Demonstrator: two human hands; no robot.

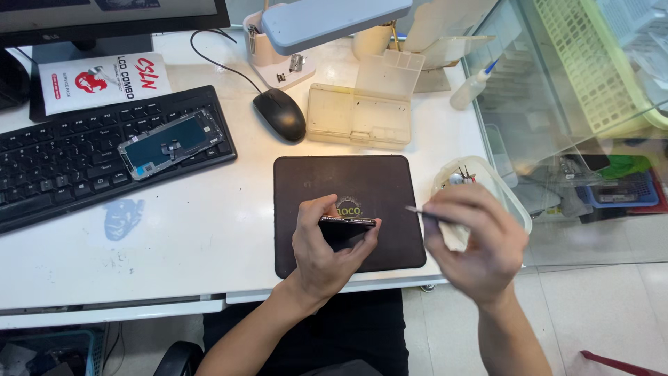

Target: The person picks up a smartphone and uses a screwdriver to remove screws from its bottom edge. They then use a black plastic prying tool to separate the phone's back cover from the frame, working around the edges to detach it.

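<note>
Both bare forearms reach forward, the left hand (pixel 327 240) curled in a closed grip, the right hand (pixel 473 240) pinched, slightly blurred.

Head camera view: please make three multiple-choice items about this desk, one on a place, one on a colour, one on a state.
1. Where does the loose phone screen lie?
A. on the keyboard
B. on the dark mat
C. in the parts box

2. What colour is the mouse?
A. white
B. black
C. blue

3. How is the phone held?
A. flat on the mat
B. on edge in the left hand
C. by the right hand

Answers: 1 A, it rests across the keys. 2 B, it is plainly black. 3 B, the left fingers grip it edge-up, while the right hand holds a thin tool.
</note>
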